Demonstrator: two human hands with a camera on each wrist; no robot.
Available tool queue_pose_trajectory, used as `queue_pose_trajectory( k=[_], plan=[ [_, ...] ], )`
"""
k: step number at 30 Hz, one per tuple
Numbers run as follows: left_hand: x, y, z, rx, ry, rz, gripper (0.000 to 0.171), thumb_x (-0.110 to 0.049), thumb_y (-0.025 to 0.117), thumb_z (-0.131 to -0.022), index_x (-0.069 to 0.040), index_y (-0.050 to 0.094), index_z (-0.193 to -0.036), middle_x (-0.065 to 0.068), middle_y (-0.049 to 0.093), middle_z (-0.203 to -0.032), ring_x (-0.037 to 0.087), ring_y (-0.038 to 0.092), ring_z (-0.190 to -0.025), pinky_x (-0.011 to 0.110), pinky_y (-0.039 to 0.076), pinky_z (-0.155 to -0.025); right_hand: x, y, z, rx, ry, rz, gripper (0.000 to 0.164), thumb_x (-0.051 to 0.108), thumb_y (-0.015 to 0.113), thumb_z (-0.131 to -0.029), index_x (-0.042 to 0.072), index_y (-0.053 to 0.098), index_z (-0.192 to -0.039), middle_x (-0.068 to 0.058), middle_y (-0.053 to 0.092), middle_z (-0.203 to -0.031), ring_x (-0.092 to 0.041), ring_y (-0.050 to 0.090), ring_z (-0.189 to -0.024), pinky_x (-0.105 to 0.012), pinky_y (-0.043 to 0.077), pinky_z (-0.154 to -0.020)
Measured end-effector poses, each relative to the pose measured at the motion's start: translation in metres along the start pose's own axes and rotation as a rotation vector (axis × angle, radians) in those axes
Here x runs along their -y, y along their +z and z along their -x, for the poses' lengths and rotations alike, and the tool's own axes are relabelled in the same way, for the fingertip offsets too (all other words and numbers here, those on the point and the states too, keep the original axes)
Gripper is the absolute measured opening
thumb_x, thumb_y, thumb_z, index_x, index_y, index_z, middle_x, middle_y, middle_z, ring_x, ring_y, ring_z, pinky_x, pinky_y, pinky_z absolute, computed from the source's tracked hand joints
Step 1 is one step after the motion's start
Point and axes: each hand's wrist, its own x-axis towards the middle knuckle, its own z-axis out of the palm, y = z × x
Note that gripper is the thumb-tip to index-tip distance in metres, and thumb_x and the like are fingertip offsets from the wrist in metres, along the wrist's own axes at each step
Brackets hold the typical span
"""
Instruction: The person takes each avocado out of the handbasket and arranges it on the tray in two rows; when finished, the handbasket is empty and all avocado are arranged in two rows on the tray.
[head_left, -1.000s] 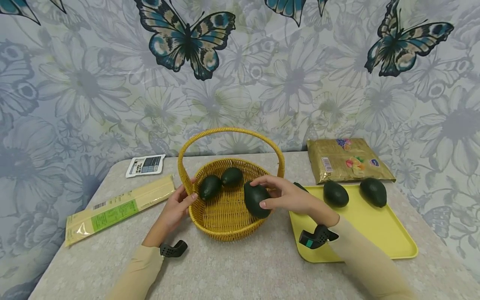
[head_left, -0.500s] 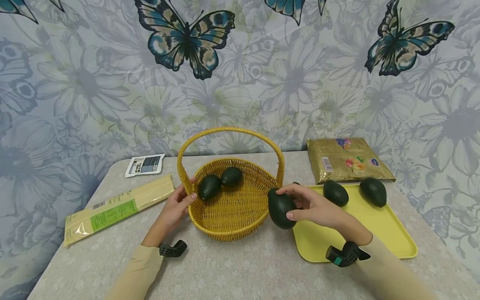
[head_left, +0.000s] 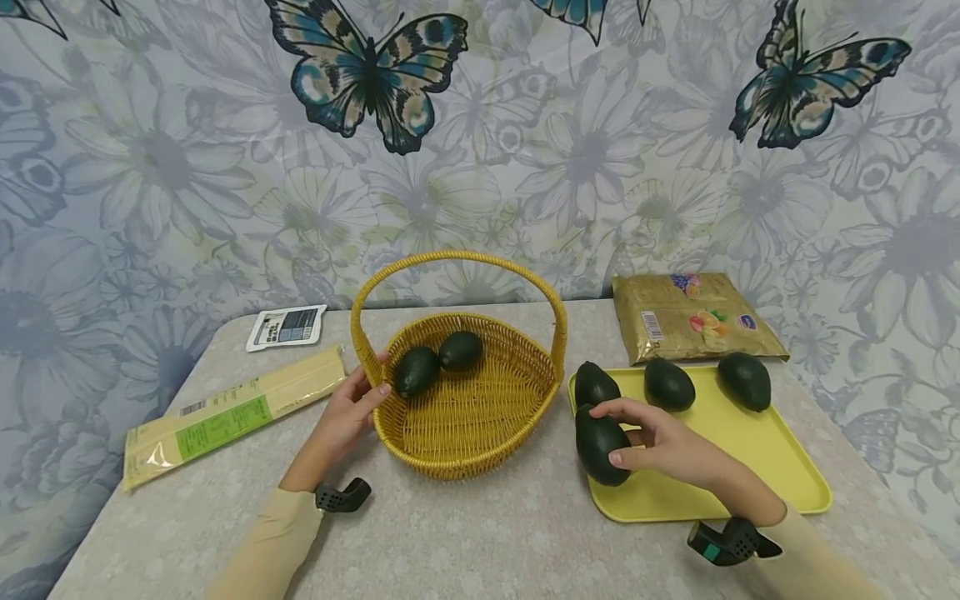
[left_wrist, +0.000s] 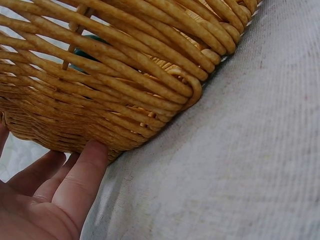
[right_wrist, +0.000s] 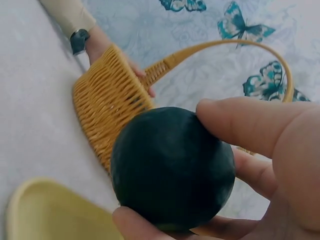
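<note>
The right hand [head_left: 663, 442] has its fingers and thumb curled round the held avocado [head_left: 600, 452], gripping it over the left edge of the yellow tray [head_left: 727, 467], near its front left corner. Whether fruit and tray touch cannot be told; the palm side is partly hidden in the head view, while the right wrist view shows digits on opposite sides of the smooth, rounded dark green skin.

The left hand [head_left: 348, 408] is closed on the left side of the wicker basket [head_left: 465, 425], thumb at the rim by the handle's foot. Its other fingers are mostly hidden from above, but the left wrist view shows fingertips against the ribbed outer weave, with a dark green patch glimpsed through the gaps.

Inside, two glossy avocados [head_left: 417, 372] lie by the basket's left and back wall. Three more avocados [head_left: 669, 385] line the tray's back edge, the leftmost partly covered by the held one.

At the table's [head_left: 480, 542] back right stands a crinkled gold packet [head_left: 693, 317]; along its left edge lie a long, shiny pale-yellow packet [head_left: 232, 417] and, farther back, a flat white pouch [head_left: 287, 327], its print too small to read.
</note>
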Motion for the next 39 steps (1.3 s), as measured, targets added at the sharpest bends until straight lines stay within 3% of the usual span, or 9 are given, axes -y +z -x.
queue_pose_trajectory(
  k=[9,20,39],
  plan=[
    [0.002,-0.001,-0.001,0.007,0.01,0.004,0.061,-0.017,0.053,-0.107,-0.012,0.027,-0.162,0.024,0.036,-0.158,-0.002,0.055,-0.111,0.02,0.055,-0.085,-0.023,0.003,0.012,0.001,0.059,0.033,0.044,0.008,0.07,-0.094,0.001,0.055,-0.134,-0.019,0.055,-0.138,0.006,0.052,-0.118,-0.027,0.054,-0.089],
    [0.004,-0.002,-0.002,0.017,0.021,-0.008,0.062,-0.021,0.054,-0.106,-0.012,0.026,-0.162,0.025,0.034,-0.159,-0.002,0.054,-0.112,0.02,0.055,-0.086,-0.019,0.0,0.014,0.021,0.046,0.152,0.041,0.015,0.074,-0.092,0.008,0.059,-0.13,-0.019,0.061,-0.134,0.005,0.051,-0.117,-0.028,0.047,-0.096],
    [0.002,-0.002,-0.001,0.012,0.021,0.014,0.062,-0.019,0.055,-0.106,-0.012,0.028,-0.161,0.025,0.035,-0.158,-0.002,0.055,-0.111,0.02,0.055,-0.085,-0.02,0.0,0.013,0.042,0.062,0.13,0.051,0.014,0.071,-0.093,0.004,0.056,-0.14,-0.02,0.06,-0.137,0.007,0.052,-0.118,-0.026,0.048,-0.093]
  ],
)
